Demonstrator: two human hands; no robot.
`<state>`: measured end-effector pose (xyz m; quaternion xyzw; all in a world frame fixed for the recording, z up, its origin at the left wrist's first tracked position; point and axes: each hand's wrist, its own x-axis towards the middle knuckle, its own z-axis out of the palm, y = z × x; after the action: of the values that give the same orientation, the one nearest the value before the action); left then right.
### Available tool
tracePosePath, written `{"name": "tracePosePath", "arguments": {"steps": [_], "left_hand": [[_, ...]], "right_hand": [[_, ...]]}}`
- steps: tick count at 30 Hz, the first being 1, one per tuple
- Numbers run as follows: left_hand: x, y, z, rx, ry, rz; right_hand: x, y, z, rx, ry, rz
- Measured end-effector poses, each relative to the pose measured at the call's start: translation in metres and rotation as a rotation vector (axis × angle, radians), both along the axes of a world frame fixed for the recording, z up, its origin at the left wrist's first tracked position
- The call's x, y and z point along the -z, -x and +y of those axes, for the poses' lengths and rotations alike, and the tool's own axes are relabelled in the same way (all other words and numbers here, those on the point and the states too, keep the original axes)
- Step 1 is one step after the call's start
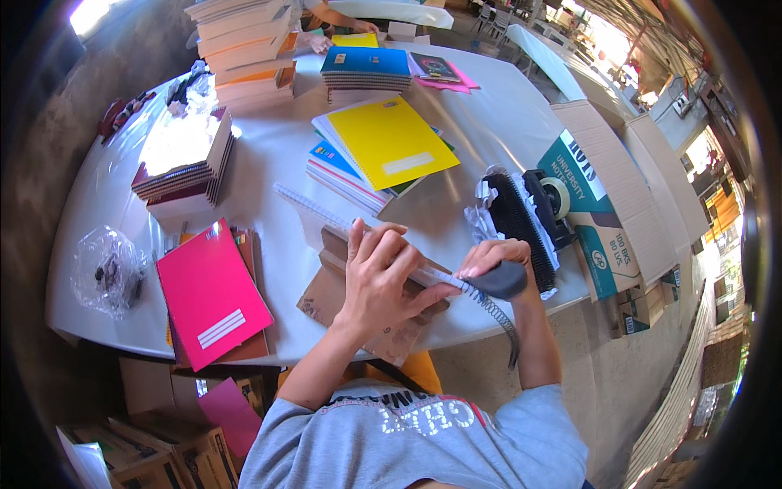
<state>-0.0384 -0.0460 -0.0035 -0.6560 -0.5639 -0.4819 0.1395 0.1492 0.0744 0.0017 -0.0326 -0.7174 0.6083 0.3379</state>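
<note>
The left hand (379, 273), half curled, steadies a brown-backed notebook (326, 295) at the near middle of the white surface (505, 122); the right hand (501, 257), nearly closed, pinches the dark coil (494, 313) at its edge. Chairs (493, 19) stand far right. Near left, a clear bag (108, 273) holds dark bits.

At the worktop's (505, 122) front edge, a notebook (332, 292) is between a notebook pile (213, 293), left, and, near the right edge, a tape dispenser (560, 232). A plastic bag (107, 270) lies near the front-left corner. A carton (623, 196) stands right of the tape dispenser.
</note>
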Motion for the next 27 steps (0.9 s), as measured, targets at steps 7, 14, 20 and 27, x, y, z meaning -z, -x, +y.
{"name": "tracePosePath", "arguments": {"steps": [7,14,20,27], "left_hand": [[0.004,0.000,-0.002,0.028,-0.009,-0.029],[0.003,0.005,0.000,0.047,0.032,-0.007],[0.002,0.005,0.003,0.060,0.034,-0.112],[-0.005,0.015,0.003,-0.085,0.107,-0.015]], "right_hand": [[-0.017,0.006,0.003,0.238,-0.416,-0.173],[-0.036,0.016,0.000,0.238,-0.646,-0.228],[-0.048,0.029,-0.002,0.090,-0.561,-0.065],[-0.056,0.047,-0.006,0.201,-0.702,-0.289]]}}
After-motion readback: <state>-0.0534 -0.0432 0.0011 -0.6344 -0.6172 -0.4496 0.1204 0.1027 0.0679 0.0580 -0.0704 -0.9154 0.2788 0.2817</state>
